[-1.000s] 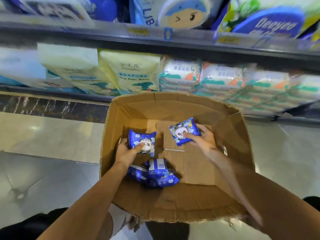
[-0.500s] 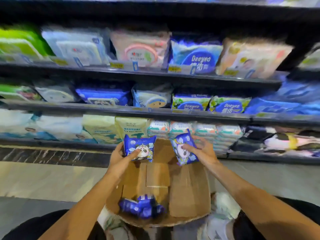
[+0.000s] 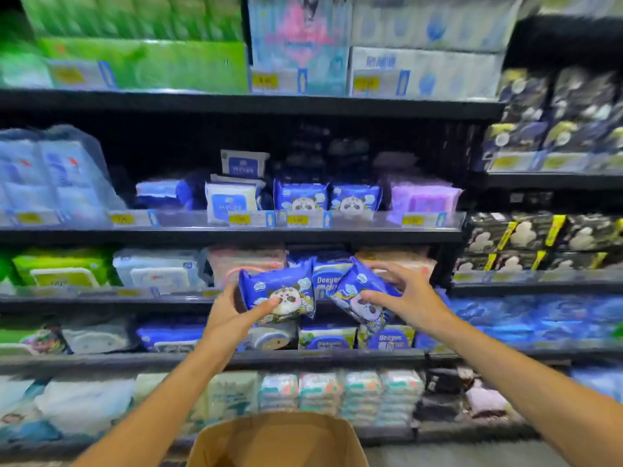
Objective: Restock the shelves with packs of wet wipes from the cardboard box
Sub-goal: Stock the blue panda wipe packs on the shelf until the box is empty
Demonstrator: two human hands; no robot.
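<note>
The left hand (image 3: 232,310) grasps a blue panda-print wipe pack (image 3: 278,294) above the cardboard box (image 3: 278,439), thumb across the printed face, remaining fingers behind it. This left pack faces the camera, long axis near horizontal. The right hand (image 3: 409,299) grasps a second panda pack (image 3: 362,296), thumb on its face, fingers curled over the upper edge. This pack is tilted, long axis running from upper left to lower right. Both forearms extend upward from beside the box. Matching panda packs (image 3: 327,198) stand on a shelf (image 3: 236,230) higher above the box.
</note>
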